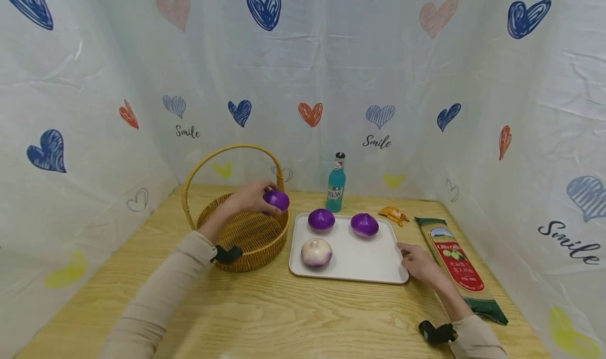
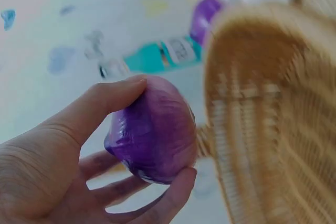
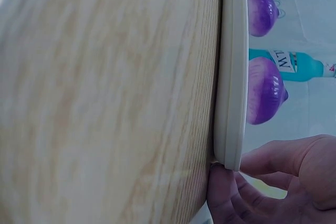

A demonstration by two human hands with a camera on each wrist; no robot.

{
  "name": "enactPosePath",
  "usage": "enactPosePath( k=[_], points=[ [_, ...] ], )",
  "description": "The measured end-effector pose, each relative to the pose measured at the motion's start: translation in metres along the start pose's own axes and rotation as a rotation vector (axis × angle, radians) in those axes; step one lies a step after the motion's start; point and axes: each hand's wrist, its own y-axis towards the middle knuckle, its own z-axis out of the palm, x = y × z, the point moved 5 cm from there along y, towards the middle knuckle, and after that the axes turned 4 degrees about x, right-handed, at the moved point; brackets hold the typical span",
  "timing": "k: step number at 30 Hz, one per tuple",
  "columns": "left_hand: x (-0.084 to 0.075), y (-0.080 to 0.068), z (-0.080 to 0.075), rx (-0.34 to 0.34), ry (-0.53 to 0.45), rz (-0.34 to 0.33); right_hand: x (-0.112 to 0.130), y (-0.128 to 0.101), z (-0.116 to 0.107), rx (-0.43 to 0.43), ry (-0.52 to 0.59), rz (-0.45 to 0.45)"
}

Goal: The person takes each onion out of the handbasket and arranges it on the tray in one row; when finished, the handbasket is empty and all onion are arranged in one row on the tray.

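Note:
In the head view my left hand [image 1: 257, 197] holds a glossy purple onion [image 1: 276, 200] over the right rim of a wicker basket [image 1: 265, 258]. The left wrist view shows my thumb and fingers curled around this onion [image 2: 152, 129], beside the basket wall [image 2: 223, 129]. My right hand [image 1: 421, 264] grips the right edge of a white tray [image 1: 360, 267]. Seen from the right wrist, the thumb lies on the tray's rim [image 3: 233, 129] and the fingers are at its underside. On the tray sit two purple onions [image 1: 321, 220] and a whitish, purple-tinged one [image 1: 316, 252].
A blue-green bottle [image 1: 335, 185] stands behind the tray. An orange packet [image 1: 394, 215] lies at the back right. Along the table's right side is a long red-and-green pasta bag [image 1: 456, 264]. The basket's tall arched handle [image 1: 227, 148] rises near my left arm.

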Motion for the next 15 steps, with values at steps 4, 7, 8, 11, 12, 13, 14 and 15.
enactPosePath(
  k=[4, 7, 8, 11, 12, 13, 14, 15],
  points=[
    [-0.029, 0.004, 0.007, -0.009, 0.034, 0.081, 0.0, -0.001, 0.0, -0.001, 0.005, 0.004],
    [-0.047, 0.008, 0.017, -0.003, 0.014, 0.116, -0.001, -0.001, 0.001, 0.001, 0.018, 0.012],
    [-0.052, 0.009, 0.021, 0.001, 0.008, 0.122, -0.001, -0.001, 0.001, 0.002, 0.024, 0.013],
    [-0.067, 0.013, 0.035, 0.019, -0.007, 0.123, 0.0, -0.001, 0.001, 0.004, 0.031, 0.02],
    [-0.073, 0.015, 0.039, 0.026, -0.004, 0.131, 0.0, -0.001, 0.001, 0.004, 0.032, 0.021],
    [-0.078, 0.016, 0.044, 0.031, 0.006, 0.141, 0.0, -0.001, 0.001, 0.005, 0.031, 0.021],
    [-0.084, 0.018, 0.049, 0.039, 0.011, 0.153, 0.0, 0.0, 0.001, 0.004, 0.03, 0.022],
    [-0.089, 0.02, 0.054, 0.047, 0.011, 0.166, 0.0, 0.0, 0.0, 0.002, 0.027, 0.02]
  ],
)
